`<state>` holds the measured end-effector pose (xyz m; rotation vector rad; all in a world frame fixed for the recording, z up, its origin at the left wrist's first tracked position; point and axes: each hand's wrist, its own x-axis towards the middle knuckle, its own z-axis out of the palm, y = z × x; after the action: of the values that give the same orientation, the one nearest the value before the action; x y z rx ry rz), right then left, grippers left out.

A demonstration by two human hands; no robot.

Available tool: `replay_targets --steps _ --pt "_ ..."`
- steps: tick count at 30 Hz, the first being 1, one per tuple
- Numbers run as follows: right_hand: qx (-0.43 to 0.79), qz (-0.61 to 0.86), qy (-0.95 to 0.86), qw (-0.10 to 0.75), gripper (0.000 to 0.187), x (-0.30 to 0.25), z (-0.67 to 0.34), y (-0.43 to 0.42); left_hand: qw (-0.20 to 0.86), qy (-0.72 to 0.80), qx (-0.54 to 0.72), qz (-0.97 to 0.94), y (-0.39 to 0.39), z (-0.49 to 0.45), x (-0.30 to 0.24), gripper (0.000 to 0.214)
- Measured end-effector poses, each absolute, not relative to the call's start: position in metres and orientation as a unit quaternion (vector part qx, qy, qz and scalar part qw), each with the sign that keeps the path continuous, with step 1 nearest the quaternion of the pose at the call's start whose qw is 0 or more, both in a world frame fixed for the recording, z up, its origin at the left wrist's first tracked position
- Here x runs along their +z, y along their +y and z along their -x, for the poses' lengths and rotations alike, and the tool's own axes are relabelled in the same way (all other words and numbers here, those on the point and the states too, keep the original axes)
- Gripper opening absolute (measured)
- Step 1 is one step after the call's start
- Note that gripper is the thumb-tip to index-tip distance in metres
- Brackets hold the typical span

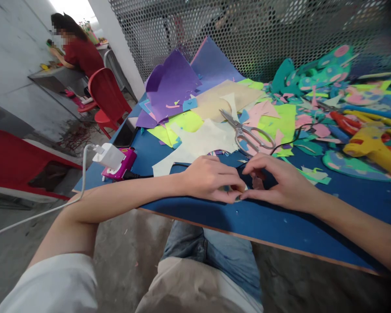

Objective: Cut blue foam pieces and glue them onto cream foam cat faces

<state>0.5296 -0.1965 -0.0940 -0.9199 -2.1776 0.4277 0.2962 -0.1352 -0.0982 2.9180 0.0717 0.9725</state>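
Observation:
My left hand (214,179) is closed in a pinch low over the blue table, near its front edge. My right hand (278,182) meets it from the other side, fingers curled and thumb tip against the left fingertips. Between them shows a sliver of something small and pale (237,198), mostly hidden by the fingers, so its kind is unclear. Just beyond the hands lie silver-handled scissors (247,131), blades partly apart, on pink and cream foam scraps. A cream foam sheet (203,141) with cut-out curves lies past my left hand.
Purple foam sheets (172,84) lean against the perforated metal screen (195,26). A yellow glue gun (373,145), red-handled pliers (343,124) and green foam shapes (326,71) crowd the right. A white plug (109,156) sits in a pink power strip (127,163). Someone sits farther back.

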Motion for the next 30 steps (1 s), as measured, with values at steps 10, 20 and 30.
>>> replay_targets --steps 10,20,30 --pt "0.186 0.384 -0.829 0.363 0.044 -0.097 -0.531 -0.197 0.047 0.021 0.361 -0.931 -0.135 -0.297 -0.099 0.019" --pt "0.12 0.36 -0.851 0.362 0.005 -0.093 -0.533 -0.197 0.335 0.169 0.343 -0.861 -0.132 -0.295 -0.09 0.033" --pt "0.103 0.45 -0.732 0.5 0.03 -0.087 -0.554 -0.189 0.293 0.222 0.316 -0.875 -0.123 -0.295 -0.092 0.024"
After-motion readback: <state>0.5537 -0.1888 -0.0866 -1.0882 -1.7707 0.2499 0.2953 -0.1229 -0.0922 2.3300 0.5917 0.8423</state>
